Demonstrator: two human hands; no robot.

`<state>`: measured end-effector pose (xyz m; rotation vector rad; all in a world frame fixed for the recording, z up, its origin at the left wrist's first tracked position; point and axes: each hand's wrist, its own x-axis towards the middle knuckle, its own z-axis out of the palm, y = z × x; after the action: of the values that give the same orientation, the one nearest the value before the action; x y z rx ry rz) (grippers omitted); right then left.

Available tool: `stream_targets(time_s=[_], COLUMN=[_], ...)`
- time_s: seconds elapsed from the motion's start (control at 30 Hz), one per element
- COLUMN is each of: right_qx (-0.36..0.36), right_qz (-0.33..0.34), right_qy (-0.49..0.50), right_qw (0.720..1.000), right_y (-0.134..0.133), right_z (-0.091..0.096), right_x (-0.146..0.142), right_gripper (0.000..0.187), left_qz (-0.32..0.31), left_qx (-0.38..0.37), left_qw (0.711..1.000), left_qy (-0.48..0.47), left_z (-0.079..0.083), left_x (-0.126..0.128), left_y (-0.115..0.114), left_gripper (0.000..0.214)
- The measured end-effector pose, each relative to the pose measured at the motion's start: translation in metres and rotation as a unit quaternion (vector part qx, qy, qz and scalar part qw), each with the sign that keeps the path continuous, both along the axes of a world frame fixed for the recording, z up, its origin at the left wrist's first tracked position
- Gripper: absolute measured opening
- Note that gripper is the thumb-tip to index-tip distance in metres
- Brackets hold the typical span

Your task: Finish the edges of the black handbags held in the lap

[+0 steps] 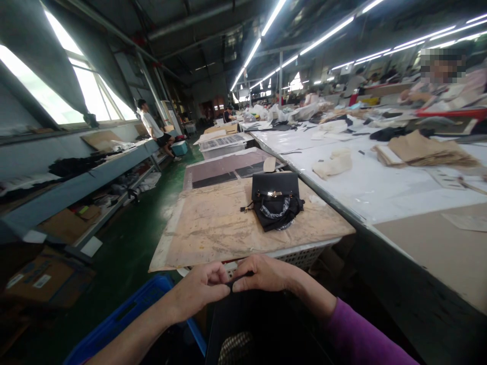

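Observation:
Both my hands are close together at the bottom middle, in front of the near table edge. My left hand [200,291] has its thumb and fingers closed in a pinch. Beside it, my right hand [262,274] pinches with bent fingers. Between the fingertips is the edge of a black piece of material [239,284]; its lower part merges with the dark area below, so its full shape is unclear. Ahead on the board lies a black handbag [276,185] with a gold-coloured clasp, its handle wrapped in clear plastic and a small tag hanging at its left.
The handbag rests on a worn, tan-covered board [213,218] above a perforated white crate [310,256]. A blue crate [114,322] stands low at left. To the right runs a long white worktable [304,147] with brown sheets [429,149]. People work farther back.

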<state>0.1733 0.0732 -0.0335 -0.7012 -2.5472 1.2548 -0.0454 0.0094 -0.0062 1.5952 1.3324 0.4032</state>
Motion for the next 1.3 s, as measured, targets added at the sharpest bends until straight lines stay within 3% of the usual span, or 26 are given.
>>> stream_targets(time_s=[0.2,0.37,0.53,0.77,0.9,1.1,1.2,1.3], right_qx=[0.093,0.149,0.158,0.143,0.131,0.087,0.058,0.025], right_qz=[-0.055,-0.056,-0.051,-0.063,-0.076,-0.086,-0.091,-0.092], right_qy=[-0.071,-0.121,-0.165,-0.197,-0.193,-0.150,-0.112,-0.064], right_qw=[0.992,0.980,0.972,0.968,0.970,0.981,0.988,0.993], right_y=[-0.003,-0.006,-0.012,-0.014,-0.014,-0.017,-0.016,-0.015], right_z=[0.005,0.017,0.022,0.019,0.018,0.016,0.012,0.008], right_x=[-0.043,-0.067,-0.073,-0.083,-0.082,-0.069,-0.062,-0.050], right_gripper=[0.027,0.023,0.025,0.028,0.027,0.028,0.029,0.025], left_qz=[0.019,-0.011,-0.076,-0.103,-0.134,-0.235,-0.226,-0.177], left_qx=[0.094,0.152,0.161,0.158,0.142,0.136,0.175,0.185], left_qw=[0.987,0.960,0.955,0.938,0.903,0.861,0.880,0.916], left_qy=[0.128,0.236,0.237,0.292,0.383,0.431,0.379,0.309], left_z=[0.000,0.008,0.005,0.004,0.018,0.031,0.027,0.014], left_x=[-0.016,-0.031,-0.048,-0.055,-0.060,-0.078,-0.084,-0.080], left_y=[-0.002,-0.008,-0.008,-0.017,-0.041,-0.106,-0.133,-0.143], left_gripper=[0.021,0.031,0.033,0.034,0.034,0.033,0.031,0.022])
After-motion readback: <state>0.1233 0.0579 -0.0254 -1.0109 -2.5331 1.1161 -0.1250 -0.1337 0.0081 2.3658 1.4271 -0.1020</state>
